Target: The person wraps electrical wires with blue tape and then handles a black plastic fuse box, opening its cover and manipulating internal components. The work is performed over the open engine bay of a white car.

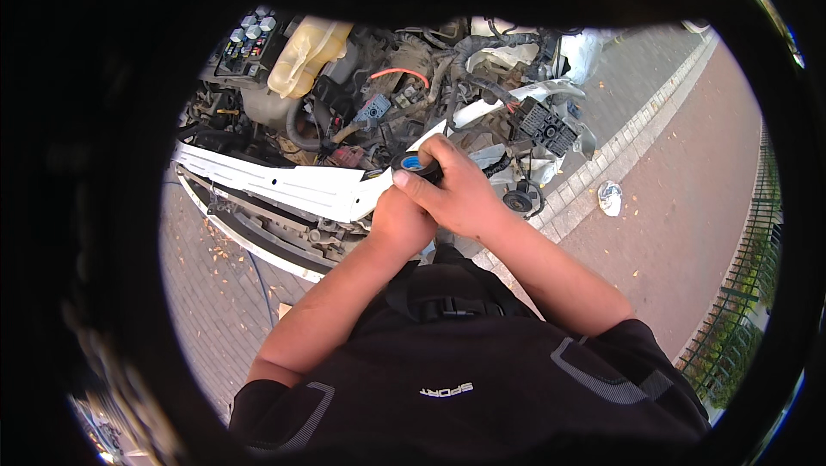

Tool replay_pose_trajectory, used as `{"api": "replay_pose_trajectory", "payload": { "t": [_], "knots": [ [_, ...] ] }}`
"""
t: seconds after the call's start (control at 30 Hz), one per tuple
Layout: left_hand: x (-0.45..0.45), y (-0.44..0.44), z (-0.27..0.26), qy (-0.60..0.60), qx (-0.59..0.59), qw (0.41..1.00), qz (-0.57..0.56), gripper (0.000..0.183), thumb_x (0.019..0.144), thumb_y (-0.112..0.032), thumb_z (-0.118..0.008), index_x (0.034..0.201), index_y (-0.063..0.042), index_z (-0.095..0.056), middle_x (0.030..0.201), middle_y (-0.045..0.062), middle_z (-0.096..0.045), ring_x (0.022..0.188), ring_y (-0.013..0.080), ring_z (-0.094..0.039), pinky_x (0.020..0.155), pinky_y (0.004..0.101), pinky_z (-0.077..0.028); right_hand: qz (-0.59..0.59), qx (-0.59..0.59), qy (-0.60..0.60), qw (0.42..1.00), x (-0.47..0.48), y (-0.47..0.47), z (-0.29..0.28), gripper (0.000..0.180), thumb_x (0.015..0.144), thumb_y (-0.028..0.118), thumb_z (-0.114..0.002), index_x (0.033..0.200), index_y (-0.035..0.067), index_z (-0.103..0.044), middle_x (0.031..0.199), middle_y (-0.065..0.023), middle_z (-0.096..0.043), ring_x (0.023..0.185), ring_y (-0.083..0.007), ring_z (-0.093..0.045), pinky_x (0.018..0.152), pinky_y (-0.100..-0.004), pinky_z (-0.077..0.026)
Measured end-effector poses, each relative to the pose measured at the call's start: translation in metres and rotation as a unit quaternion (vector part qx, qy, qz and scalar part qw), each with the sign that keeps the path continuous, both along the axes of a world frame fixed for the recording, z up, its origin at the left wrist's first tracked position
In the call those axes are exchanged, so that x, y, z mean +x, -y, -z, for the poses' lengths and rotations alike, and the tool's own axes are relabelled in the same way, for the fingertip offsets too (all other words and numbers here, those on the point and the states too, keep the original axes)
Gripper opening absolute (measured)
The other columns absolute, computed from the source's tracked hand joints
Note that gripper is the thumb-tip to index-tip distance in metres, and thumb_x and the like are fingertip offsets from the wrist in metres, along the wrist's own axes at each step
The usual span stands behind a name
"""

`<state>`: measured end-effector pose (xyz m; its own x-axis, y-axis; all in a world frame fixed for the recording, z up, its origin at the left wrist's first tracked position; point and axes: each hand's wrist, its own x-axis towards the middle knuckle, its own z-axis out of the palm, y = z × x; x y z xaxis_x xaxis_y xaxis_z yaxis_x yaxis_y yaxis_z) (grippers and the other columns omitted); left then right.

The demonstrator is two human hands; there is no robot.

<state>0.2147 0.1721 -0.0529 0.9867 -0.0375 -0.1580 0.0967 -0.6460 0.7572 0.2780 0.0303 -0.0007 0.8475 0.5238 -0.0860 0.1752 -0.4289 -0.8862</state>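
Between the thumb and fingers of my right hand [455, 192] is a roll of black electrical tape [418, 164] with a blue core. My left hand [405, 217] lies just below and against the right one; its fingers are hidden, so what it grips does not show. Both hands are over the end of the white front crossmember [310, 188] of a car. Beyond them lies the opened engine bay, with a wiring harness [468, 56], a red-orange wire or sleeve [400, 71] and a grey connector [374, 108]. A black multi-pin connector block [548, 127] hangs to the right.
An open fuse box [248, 43] and a yellowed coolant tank [310, 56] are at the upper left. Bent white body metal [510, 95] juts out at the right. A crumpled silvery object [609, 199] lies on the pavement, and a green fence [729, 285] runs along the far right.
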Motion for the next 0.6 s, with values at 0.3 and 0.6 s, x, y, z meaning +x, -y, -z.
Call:
{"api": "replay_pose_trajectory", "payload": {
  "t": [0.3, 0.6],
  "knots": [
    [-0.004, 0.0, -0.016, 0.071, -0.002, 0.997, -0.024, 0.018, 0.101, -0.018, -0.068, 0.114, -0.006, -0.071, 0.097, 0.02, -0.077, 0.088, 0.0441, -0.075, 0.078, 0.0491, -0.06, 0.068, 0.107, -0.014, 0.992, -0.034, 0.02, 0.009, 0.06, 0.103, 0.05, -0.075, 0.131, -0.002, -0.068, 0.113, -0.017, -0.066, 0.099, -0.0311, -0.069, 0.087, -0.0409, -0.06],
    [-0.002, -0.007, -0.006, 0.008, -0.242, 0.968, -0.067, 0.028, 0.115, -0.024, -0.058, 0.103, -0.001, -0.069, 0.077, 0.006, -0.063, 0.066, 0.0177, -0.056, 0.064, 0.0358, -0.049, 0.191, 0.103, -0.39, 0.895, -0.004, 0.034, 0.029, 0.039, 0.108, 0.042, -0.067, 0.1, 0.004, -0.07, 0.093, -0.0047, -0.067, 0.096, -0.0205, -0.073, 0.079, -0.0464, -0.065]
  ]
}}
